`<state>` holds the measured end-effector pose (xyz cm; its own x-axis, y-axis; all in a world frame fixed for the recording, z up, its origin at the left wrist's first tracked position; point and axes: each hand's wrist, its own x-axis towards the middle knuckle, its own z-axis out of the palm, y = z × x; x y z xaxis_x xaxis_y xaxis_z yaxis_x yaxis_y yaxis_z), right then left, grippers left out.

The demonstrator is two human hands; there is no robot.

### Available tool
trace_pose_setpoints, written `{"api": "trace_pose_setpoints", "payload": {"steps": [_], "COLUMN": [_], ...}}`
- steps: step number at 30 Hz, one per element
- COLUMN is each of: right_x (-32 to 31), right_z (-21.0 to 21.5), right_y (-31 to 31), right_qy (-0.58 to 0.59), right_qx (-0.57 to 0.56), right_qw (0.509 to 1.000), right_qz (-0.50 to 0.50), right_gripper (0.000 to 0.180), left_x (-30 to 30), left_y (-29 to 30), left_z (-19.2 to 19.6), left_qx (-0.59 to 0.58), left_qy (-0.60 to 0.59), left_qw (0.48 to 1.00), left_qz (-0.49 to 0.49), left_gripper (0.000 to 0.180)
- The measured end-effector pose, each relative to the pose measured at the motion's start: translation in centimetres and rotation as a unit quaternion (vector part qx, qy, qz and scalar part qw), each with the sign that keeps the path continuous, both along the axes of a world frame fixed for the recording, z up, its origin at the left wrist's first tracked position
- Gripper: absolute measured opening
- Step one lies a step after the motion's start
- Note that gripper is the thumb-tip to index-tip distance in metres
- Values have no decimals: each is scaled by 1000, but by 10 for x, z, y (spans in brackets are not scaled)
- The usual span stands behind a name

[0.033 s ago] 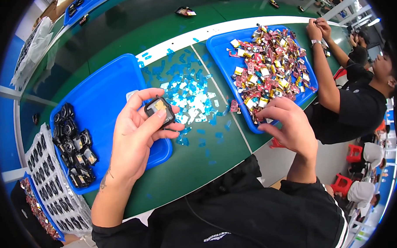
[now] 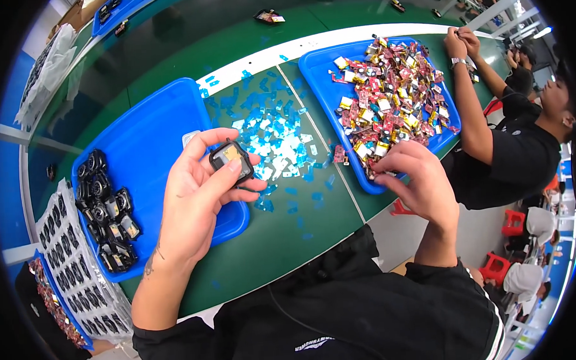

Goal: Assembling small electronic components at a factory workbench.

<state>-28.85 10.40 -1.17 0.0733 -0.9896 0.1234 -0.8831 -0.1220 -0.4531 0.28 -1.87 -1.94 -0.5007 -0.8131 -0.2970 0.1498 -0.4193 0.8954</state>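
My left hand (image 2: 196, 193) holds a small black plastic casing (image 2: 233, 161) between thumb and fingers, over the table. A yellowish-grey flat part shows inside the casing, partly under my thumb. My right hand (image 2: 418, 178) is at the near corner of the right blue tray (image 2: 316, 71). Its thumb and fingertips are pinched together among small red circuit boards (image 2: 387, 100) with yellow and white parts, heaped in that tray. What the pinch holds, if anything, is hidden. Between the trays lies a scatter of small blue and white film pieces (image 2: 274, 142).
At the left, another blue tray (image 2: 153, 140) holds several black casings (image 2: 101, 199). Beyond it is a white sheet tray (image 2: 69, 264) with rows of black parts. A co-worker (image 2: 508, 140) sits at the right, both hands raised. A white strip (image 2: 265, 57) crosses the green table (image 2: 240, 270).
The thumb and fingertips of my right hand have drawn closer together at the tray's corner. My left hand and the casing stay practically still.
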Motion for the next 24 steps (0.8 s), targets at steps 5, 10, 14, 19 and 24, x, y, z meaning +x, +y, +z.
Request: {"api": "trace_pose_setpoints", "payload": {"steps": [5, 10, 14, 19, 24], "right_x": [1, 16, 16, 20, 34], "right_z": [-1, -11, -6, -7, -2], "right_y": [-4, -25, -25, -18, -23], "right_qy": [-49, 46, -19, -175, -19], "right_qx": [12, -45, -37, 28, -11], "right_qw": [994, 997, 998, 981, 999], "right_qz": [-100, -35, -44, -77, -34], "right_gripper": [15, 27, 19, 16, 30], "left_x": [1, 1, 2, 3, 5], "left_y": [1, 3, 7, 7, 10], "left_z": [0, 1, 3, 0, -3], "left_qx": [-16, -41, -67, -90, -119], "left_qy": [-11, -20, -18, -17, -28], "left_qw": [999, 998, 996, 992, 985], "left_qz": [-27, -44, -48, -86, -122], "left_gripper": [36, 38, 39, 28, 20]}}
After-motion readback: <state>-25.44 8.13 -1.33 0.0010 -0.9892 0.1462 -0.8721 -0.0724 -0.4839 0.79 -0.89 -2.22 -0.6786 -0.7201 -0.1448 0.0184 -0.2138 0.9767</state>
